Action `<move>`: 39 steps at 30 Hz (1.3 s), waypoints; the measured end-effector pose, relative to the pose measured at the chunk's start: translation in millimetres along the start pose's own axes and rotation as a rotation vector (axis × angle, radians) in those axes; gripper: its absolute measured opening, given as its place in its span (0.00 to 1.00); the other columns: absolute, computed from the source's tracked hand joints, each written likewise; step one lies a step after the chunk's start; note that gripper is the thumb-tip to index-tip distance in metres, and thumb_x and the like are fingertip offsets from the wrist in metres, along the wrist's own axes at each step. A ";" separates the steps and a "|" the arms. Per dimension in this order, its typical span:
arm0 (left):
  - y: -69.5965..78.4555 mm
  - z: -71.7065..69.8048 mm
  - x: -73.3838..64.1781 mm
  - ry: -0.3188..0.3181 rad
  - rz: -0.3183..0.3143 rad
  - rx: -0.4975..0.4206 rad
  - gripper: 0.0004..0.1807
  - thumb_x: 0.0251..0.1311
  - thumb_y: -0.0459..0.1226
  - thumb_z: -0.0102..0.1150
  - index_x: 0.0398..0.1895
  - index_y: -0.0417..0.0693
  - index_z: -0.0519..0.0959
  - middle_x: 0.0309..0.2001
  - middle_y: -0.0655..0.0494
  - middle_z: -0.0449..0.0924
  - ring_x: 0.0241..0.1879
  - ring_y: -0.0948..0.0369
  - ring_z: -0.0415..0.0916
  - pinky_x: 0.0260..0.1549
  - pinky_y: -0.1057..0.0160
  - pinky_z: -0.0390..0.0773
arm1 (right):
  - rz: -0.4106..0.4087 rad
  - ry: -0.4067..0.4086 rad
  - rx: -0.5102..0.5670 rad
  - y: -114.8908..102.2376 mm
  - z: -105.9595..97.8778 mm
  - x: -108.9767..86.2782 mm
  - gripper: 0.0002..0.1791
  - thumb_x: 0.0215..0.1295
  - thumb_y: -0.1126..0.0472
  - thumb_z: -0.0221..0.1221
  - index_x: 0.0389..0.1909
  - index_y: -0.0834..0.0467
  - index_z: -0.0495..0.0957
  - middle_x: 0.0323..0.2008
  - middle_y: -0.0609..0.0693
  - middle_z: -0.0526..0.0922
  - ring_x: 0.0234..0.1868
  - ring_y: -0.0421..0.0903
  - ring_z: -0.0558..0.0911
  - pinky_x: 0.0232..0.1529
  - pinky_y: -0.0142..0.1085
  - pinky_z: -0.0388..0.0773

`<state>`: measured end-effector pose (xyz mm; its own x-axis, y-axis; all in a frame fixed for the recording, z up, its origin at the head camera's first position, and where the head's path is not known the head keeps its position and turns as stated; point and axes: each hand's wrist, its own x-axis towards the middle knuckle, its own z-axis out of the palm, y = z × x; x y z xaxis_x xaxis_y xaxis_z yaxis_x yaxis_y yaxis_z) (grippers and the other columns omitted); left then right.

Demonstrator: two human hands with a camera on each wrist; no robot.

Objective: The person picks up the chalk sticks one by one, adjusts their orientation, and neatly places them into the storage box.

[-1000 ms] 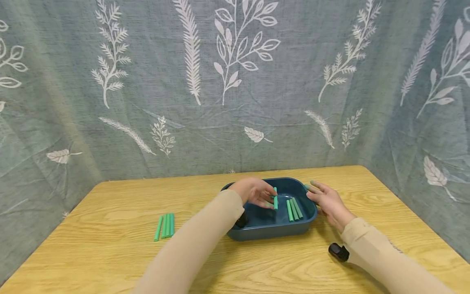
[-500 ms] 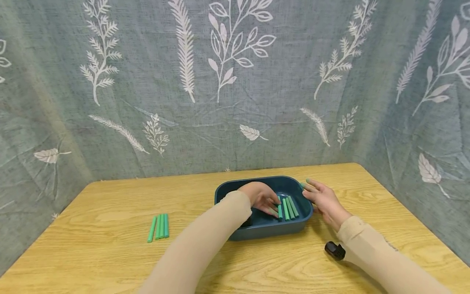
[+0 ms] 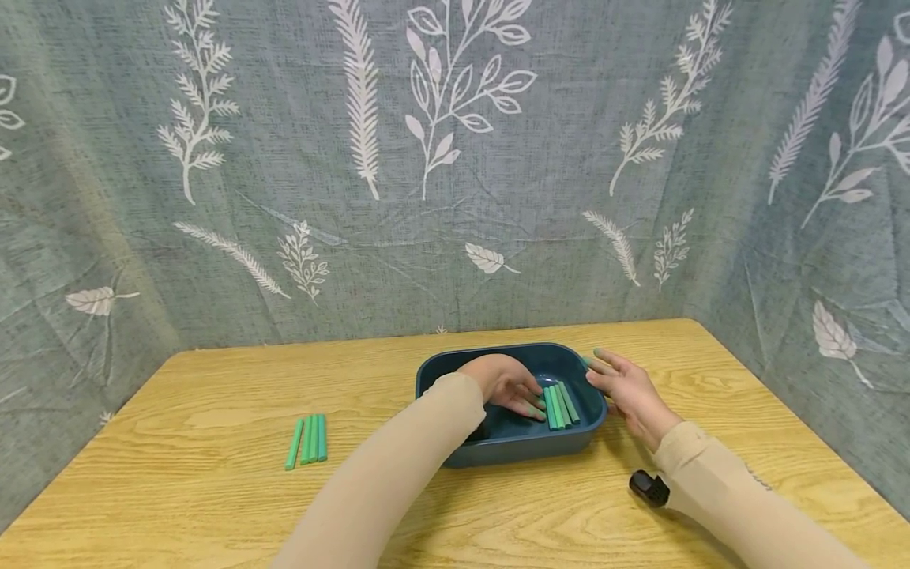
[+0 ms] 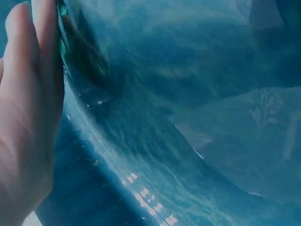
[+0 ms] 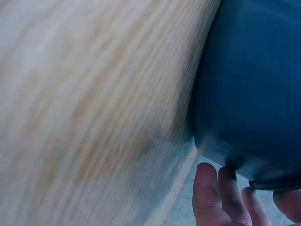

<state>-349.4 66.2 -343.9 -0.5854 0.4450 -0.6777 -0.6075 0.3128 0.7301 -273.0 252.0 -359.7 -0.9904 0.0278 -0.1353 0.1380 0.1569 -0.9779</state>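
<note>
A dark blue oval-cornered tray (image 3: 512, 452) stands on the wooden table. Several green chalk-like sticks (image 3: 561, 406) lie side by side in its right half. My left hand (image 3: 506, 389) reaches down into the tray, its fingertips right at the leftmost stick of that row. In the left wrist view the fingers (image 4: 46, 42) are straight against the tray's glossy inside, and the sticks are mostly out of sight. My right hand (image 3: 629, 392) is at the tray's right end, fingers spread and tips by the rim; the right wrist view shows these fingers (image 5: 207, 197) beside the outer wall. Green smudges colour the fingertips.
On the table's left lie several more green sticks (image 3: 307, 441) in a loose row. A black wrist device (image 3: 648, 488) sits under the right sleeve. A grey-green leaf-patterned cloth (image 3: 398, 261) hangs behind and beside the wooden table (image 3: 213, 506).
My left hand has lowered its green stick into the tray and moved it right against the others, and its fingers have let go. My right hand stays at the rim.
</note>
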 end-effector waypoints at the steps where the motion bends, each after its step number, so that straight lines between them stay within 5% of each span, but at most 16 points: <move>1: 0.0 -1.2 -0.8 -0.007 0.000 0.008 0.26 0.73 0.27 0.45 0.72 0.32 0.57 0.65 0.32 0.65 0.62 0.43 0.68 0.60 0.58 0.71 | 0.000 -0.002 -0.001 -0.4 0.7 -0.2 0.35 0.76 0.64 0.47 0.77 0.60 0.41 0.74 0.63 0.51 0.72 0.63 0.55 0.59 0.51 0.72; 4: 0.0 -4.5 -3.7 -0.018 0.004 0.030 0.27 0.74 0.28 0.44 0.73 0.34 0.56 0.66 0.33 0.64 0.63 0.45 0.69 0.56 0.61 0.75 | 0.000 -0.007 -0.004 -1.4 2.7 -0.7 0.35 0.76 0.64 0.47 0.77 0.60 0.41 0.74 0.62 0.51 0.72 0.63 0.54 0.58 0.51 0.72; 9: 1.2 -8.7 -13.5 -0.022 0.020 0.027 0.26 0.74 0.30 0.44 0.73 0.34 0.56 0.67 0.34 0.64 0.62 0.45 0.70 0.28 0.66 0.84 | -0.002 -0.009 -0.014 -2.0 4.2 -1.5 0.36 0.77 0.63 0.47 0.77 0.60 0.41 0.74 0.63 0.51 0.72 0.64 0.55 0.54 0.46 0.76; 12: 2.5 -11.2 -23.4 -0.025 0.037 0.008 0.26 0.75 0.31 0.44 0.73 0.34 0.57 0.67 0.33 0.62 0.62 0.43 0.69 0.21 0.66 0.82 | -0.003 -0.012 -0.017 -1.5 4.4 -2.4 0.36 0.77 0.63 0.47 0.77 0.60 0.41 0.74 0.63 0.50 0.72 0.64 0.55 0.53 0.44 0.77; 25: 5.8 -40.2 -83.3 -0.027 0.183 0.006 0.27 0.76 0.33 0.42 0.74 0.37 0.53 0.67 0.36 0.65 0.65 0.45 0.66 0.22 0.70 0.81 | -0.002 -0.013 -0.010 -1.1 -0.6 -2.9 0.36 0.77 0.63 0.47 0.77 0.60 0.39 0.74 0.63 0.49 0.72 0.63 0.54 0.37 0.31 0.80; 39: -40.5 -80.3 -127.9 -0.003 0.263 -0.008 0.26 0.77 0.36 0.40 0.74 0.36 0.54 0.68 0.35 0.63 0.65 0.44 0.65 0.29 0.73 0.81 | 0.005 -0.029 -0.018 -3.6 2.7 -3.6 0.36 0.77 0.63 0.46 0.77 0.60 0.38 0.74 0.62 0.47 0.72 0.63 0.52 0.37 0.32 0.79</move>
<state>-293.1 -70.8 -293.8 -0.7225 0.5123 -0.4643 -0.4389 0.1789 0.8805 -270.0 248.7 -356.2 -0.9894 0.0000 -0.1449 0.1427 0.1744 -0.9743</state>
